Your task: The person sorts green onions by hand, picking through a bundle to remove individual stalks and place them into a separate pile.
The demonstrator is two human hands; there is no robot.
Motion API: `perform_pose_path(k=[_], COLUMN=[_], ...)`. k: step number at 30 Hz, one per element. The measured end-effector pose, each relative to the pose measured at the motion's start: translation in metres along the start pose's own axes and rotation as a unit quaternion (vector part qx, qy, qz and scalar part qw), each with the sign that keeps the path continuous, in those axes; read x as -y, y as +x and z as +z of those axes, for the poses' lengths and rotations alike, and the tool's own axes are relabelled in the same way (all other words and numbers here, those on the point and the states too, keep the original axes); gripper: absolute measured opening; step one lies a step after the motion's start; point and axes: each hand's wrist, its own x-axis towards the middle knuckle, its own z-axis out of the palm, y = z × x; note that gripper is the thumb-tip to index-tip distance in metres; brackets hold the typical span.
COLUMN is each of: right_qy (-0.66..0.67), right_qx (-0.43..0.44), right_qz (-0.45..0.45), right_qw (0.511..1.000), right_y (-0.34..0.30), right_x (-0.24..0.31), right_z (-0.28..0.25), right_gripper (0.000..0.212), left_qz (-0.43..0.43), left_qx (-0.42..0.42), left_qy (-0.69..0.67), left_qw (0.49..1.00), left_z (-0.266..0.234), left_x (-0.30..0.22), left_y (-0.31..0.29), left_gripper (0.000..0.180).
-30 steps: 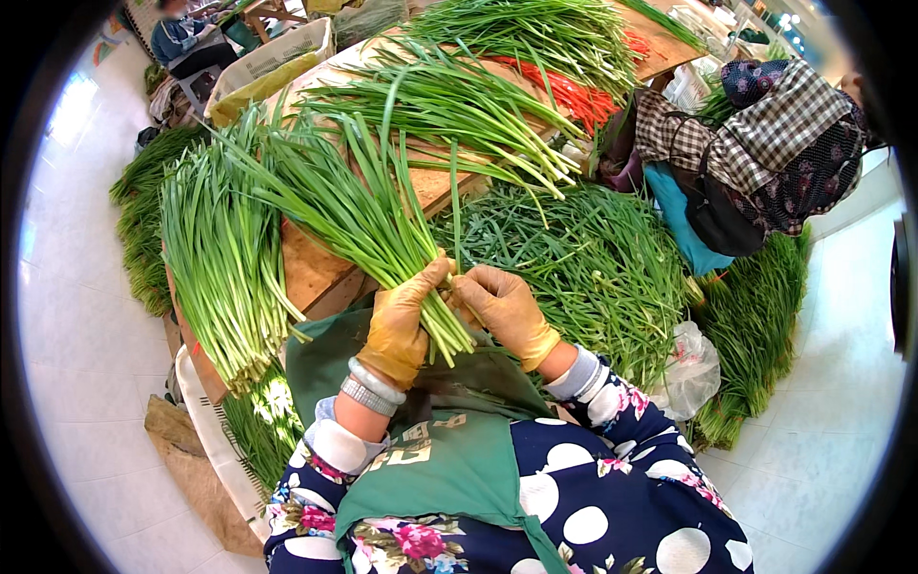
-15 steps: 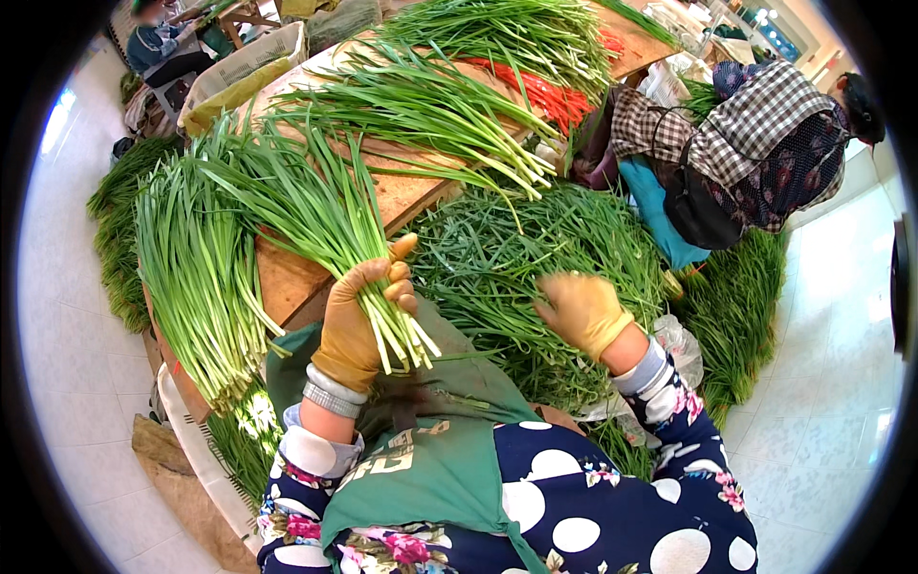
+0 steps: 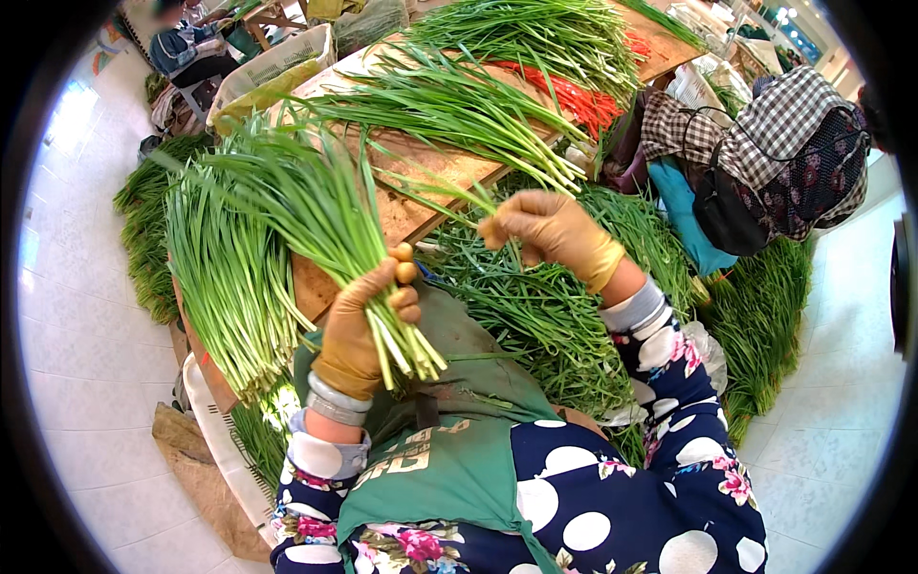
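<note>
Clearly, the held bunch of long green stalks [image 3: 325,225] lay aslant above the near edge of the wooden table [image 3: 312,279], pale ends toward the apron and leaf tips over the table, with the upper leaves blurred. Clock directions below were taken from that bunch.

At 5 o'clock the gloved left hand [image 3: 356,330] was clamped around the stalks near the pale ends, which stuck out below the fist. At 3 o'clock the gloved right hand [image 3: 553,234] was raised, fingers drawn together at the end of some loose green stalks [image 3: 438,195]; whether it gripped them could not be told. The two hands stood well apart.

At 8 o'clock a second bunch [image 3: 225,282] lay on the table, pale ends toward the wearer. At 2 o'clock lay a spread of stalks [image 3: 459,110], with red strips [image 3: 574,98] beyond it.

Between 3 and 4 o'clock was a heap of loose leaves [image 3: 540,311]. A green apron [image 3: 435,469] showed at 5 o'clock, over dark sleeves and clothing with white spots and flowers.

Farther out, a pale crate [image 3: 273,86] stood between 11 and 12 o'clock, and a seated person [image 3: 182,53] was noted at 11. Between 2 and 3 o'clock was a person in checked clothing [image 3: 779,124].
</note>
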Motion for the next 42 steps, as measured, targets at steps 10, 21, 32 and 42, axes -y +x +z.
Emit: perform_pose_path(k=[10,21,32,42], right_qy=[-0.133,-0.445,-0.612,-0.714], right_qx=[-0.016,-0.159,0.074,-0.255], right_qz=[-0.130,-0.299,0.038,-0.092], right_qw=[0.982,0.829,0.786,0.645], right_y=[-0.037,-0.018,-0.053,0.041], right_x=[-0.047,-0.013,-0.085,-0.031], right_z=[0.076,0.009,-0.049,-0.057], right_gripper=[0.015,0.023,0.024,0.023], left_qz=[0.056,0.059,0.031,0.070], left_qx=[-0.123,-0.007,0.026,-0.025], left_qy=[0.231,0.032,-0.066,-0.016], left_qw=[0.964,0.998,0.997,0.997], left_z=[0.001,0.008,-0.009,0.013], left_x=[0.045,-0.001,0.009,0.004], left_y=[0.004,0.002,0.006,0.003], left_gripper=[0.033,0.022,0.035,0.026])
